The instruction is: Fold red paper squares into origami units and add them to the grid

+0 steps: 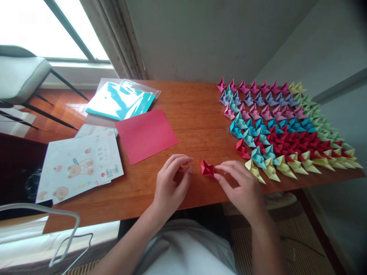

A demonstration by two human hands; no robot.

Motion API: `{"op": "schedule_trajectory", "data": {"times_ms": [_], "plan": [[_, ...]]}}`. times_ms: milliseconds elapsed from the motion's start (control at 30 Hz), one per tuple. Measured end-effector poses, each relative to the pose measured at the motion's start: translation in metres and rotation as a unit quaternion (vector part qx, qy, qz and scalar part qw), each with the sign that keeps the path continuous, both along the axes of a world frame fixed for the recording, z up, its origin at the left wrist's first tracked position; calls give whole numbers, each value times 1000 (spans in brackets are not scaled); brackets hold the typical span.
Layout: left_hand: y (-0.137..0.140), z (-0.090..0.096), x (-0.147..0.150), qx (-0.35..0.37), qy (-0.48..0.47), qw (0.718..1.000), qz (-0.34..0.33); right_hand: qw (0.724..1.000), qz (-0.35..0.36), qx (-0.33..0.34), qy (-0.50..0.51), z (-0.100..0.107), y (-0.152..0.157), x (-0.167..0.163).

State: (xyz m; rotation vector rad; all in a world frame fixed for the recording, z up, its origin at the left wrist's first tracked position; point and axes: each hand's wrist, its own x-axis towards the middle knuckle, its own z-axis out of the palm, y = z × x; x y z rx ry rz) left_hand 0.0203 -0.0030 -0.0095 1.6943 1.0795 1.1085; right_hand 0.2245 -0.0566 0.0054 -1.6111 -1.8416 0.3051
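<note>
A small red origami paper boat sits low over the wooden table, between my two hands. My right hand pinches its right end between thumb and fingertips. To the left of the boat, my left hand is held with its fingers curved and a gap between thumb and index finger, holding nothing. A sheet of red paper lies flat beyond my left hand. Just right of my right hand are yellow paper boats, with a red boat behind them.
Rows of folded boats in pink, purple, blue, red, green and yellow fill the table's right side. Turquoise paper in a clear sleeve and bear-printed packs lie left. A chair stands by the window; a wall rises behind.
</note>
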Motion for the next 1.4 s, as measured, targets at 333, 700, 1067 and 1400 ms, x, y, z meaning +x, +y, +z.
{"op": "schedule_trajectory", "data": {"times_ms": [333, 700, 1067, 1400], "plan": [[0, 1, 0, -3, 3, 1000, -11, 999, -30, -20, -6, 7, 1, -6], [1, 2, 0, 4, 6, 1000, -13, 991, -50, -87, -88, 8, 8, -21], [2, 5, 0, 2, 5, 1000, -16, 989, -57, -102, -89, 9, 11, -24], [1, 5, -1, -4, 10, 1000, -19, 988, -53, -99, -106, 6, 11, -24]]}}
